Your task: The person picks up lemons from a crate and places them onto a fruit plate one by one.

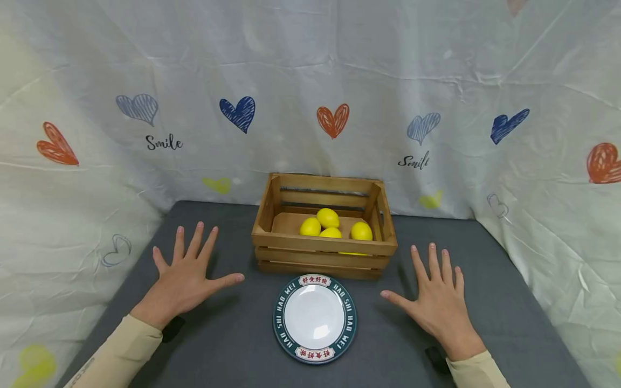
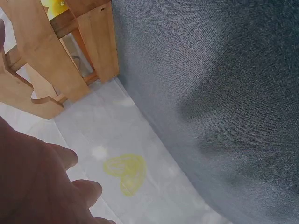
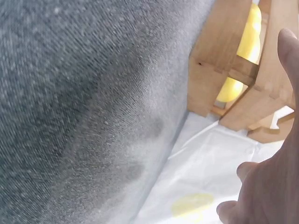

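My left hand point(image 1: 181, 283) is spread with straight fingers to the left of a plate, holding nothing. On the other side my right hand point(image 1: 439, 302) is spread the same way, also holding nothing. Between them lies a round plate point(image 1: 314, 317) with a white middle and a dark green lettered rim. Behind it stands a slatted wooden crate point(image 1: 325, 245). Several yellow lemons point(image 1: 328, 217) lie inside, partly hidden by its front slats. The left wrist view shows a crate corner point(image 2: 56, 51) beyond the fingers; lemons point(image 3: 251, 35) show between the slats in the right wrist view.
A dark grey cloth point(image 1: 218, 345) covers the table. White curtains point(image 1: 291, 54) printed with hearts and lettering hang behind and along both sides. The crate stands near the table's back edge, close to the rear curtain.
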Motion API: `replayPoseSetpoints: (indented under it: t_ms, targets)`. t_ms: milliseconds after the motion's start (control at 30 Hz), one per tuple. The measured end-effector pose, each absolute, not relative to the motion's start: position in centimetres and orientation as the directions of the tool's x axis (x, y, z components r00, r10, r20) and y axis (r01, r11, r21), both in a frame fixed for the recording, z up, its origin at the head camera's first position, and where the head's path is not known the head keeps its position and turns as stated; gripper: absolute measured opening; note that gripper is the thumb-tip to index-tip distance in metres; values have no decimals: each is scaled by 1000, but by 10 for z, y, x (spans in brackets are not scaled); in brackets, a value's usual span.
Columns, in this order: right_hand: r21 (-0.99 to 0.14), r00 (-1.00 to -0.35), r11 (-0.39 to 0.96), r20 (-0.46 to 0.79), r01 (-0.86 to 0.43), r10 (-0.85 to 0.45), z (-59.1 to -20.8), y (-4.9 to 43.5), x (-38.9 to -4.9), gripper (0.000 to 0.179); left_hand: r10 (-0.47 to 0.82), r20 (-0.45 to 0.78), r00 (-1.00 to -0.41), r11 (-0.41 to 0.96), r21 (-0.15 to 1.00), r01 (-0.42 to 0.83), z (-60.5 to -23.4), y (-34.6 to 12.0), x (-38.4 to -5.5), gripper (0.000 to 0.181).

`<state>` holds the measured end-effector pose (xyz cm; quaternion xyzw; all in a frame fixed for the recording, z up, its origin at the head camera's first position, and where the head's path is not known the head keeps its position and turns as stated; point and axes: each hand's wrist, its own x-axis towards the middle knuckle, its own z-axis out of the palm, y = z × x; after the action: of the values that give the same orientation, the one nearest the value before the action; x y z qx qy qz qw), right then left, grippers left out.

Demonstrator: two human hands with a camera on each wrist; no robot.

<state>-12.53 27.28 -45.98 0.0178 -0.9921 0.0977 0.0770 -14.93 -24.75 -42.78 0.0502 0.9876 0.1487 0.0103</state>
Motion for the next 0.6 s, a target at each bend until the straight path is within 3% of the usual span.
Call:
replayPoseSetpoints:
  t_ms: [267, 600]
  targets:
    - [-194, -993, 980, 111, -46, -25, -456, 273, -129, 131, 110, -15, -994, 938, 334, 99, -427, -249, -150, 127]
    - [-320, -995, 942, 33, -97, -91, -414, 266, -147, 121, 188, -72, -979, 771, 628, 102, -409, -235, -157, 101]
